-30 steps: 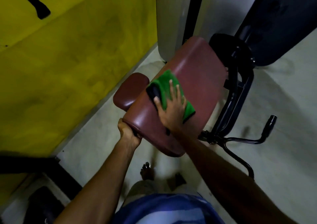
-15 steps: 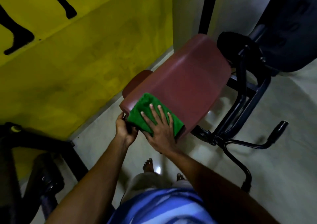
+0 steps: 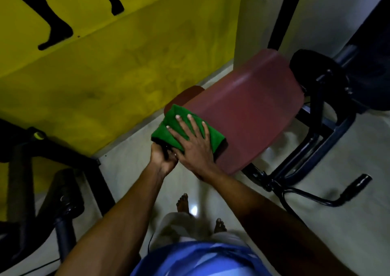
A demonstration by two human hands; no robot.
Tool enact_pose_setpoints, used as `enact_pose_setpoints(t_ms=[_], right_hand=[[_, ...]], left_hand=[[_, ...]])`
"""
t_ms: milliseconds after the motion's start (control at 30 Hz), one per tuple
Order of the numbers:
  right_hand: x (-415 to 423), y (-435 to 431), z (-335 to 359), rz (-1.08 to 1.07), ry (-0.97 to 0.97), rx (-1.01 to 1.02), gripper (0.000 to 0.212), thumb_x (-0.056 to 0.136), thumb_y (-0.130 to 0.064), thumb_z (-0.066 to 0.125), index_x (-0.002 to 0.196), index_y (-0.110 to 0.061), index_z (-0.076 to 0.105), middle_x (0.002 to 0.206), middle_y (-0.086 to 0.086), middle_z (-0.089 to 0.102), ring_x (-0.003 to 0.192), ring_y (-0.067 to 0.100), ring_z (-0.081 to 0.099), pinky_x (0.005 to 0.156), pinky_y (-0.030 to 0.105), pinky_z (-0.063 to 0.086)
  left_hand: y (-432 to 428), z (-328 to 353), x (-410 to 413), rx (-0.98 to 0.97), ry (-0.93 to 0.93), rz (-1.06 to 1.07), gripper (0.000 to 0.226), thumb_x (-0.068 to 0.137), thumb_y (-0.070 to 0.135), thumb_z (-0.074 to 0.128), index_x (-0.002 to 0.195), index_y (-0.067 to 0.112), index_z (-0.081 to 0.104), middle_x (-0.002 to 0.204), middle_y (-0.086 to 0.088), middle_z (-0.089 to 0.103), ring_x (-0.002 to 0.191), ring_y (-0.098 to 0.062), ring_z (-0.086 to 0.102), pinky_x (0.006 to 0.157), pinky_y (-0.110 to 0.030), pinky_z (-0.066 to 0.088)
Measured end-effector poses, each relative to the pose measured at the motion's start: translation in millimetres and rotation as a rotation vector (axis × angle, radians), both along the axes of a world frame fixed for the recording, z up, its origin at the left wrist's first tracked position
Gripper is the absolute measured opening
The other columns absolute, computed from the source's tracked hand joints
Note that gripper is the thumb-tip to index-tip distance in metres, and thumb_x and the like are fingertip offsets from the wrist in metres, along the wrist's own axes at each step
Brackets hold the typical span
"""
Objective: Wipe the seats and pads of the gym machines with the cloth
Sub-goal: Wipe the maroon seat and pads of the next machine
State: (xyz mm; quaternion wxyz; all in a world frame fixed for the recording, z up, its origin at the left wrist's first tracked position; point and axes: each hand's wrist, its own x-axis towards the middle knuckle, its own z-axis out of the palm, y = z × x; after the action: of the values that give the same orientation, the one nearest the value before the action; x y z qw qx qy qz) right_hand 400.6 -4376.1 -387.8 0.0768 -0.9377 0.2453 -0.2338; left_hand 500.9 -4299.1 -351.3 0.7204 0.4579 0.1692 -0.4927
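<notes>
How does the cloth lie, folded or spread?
Folded. The cloth shows a thick layered edge, dark underneath, where the right hand presses it on the pad.

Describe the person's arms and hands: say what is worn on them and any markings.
The left forearm and right forearm are bare as far as the picture shows. No sleeve, watch or band is visible. The left grip and right grip are bare too, with no glove or ring. The right grip's fingernails are cut short. A blue top with lighter patches shows at the bottom edge.
</notes>
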Motion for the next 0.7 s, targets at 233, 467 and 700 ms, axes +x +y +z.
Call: enact_pose_setpoints(t_ms=[233,467,700], right_hand=[[91.3,-65.7,64.6,0.051,0.218,-0.014,0.050,0.089,-0.067,0.052,0.094,-0.023,0.075,0.095,0.007,0.073,0.096,0.030,0.065,0.094,0.045,0.039],[68.4,-90.4,51.6,0.318,0.202,-0.097,0.057,0.094,-0.072,0.042,0.119,-0.029,0.071,0.113,-0.005,0.072,0.107,0.020,0.061,0.096,0.041,0.040],[98.5,-151.5,69.2,-0.162,0.498,-0.046,0.063,0.089,-0.072,0.045,0.098,-0.017,0.074,0.098,0.013,0.072,0.099,0.031,0.064,0.098,0.046,0.037]], left_hand=[[-13.2,0.5,29.2,0.152,0.073,-0.016,0.060,0.100,0.057,0.033,0.127,0.009,0.056,0.124,-0.018,0.067,0.113,-0.039,0.064,0.095,-0.060,0.050],[-45.1,3.0,70.1,0.192,0.052,0.030,0.039,0.102,0.034,0.037,0.114,0.007,0.063,0.102,-0.016,0.064,0.084,-0.027,0.063,0.054,-0.031,0.058],[-70.2,12.6,98.9,0.330,0.062,-0.287,0.055,0.100,0.043,0.034,0.118,0.000,0.064,0.078,-0.017,0.074,0.078,-0.030,0.069,0.067,-0.037,0.054]])
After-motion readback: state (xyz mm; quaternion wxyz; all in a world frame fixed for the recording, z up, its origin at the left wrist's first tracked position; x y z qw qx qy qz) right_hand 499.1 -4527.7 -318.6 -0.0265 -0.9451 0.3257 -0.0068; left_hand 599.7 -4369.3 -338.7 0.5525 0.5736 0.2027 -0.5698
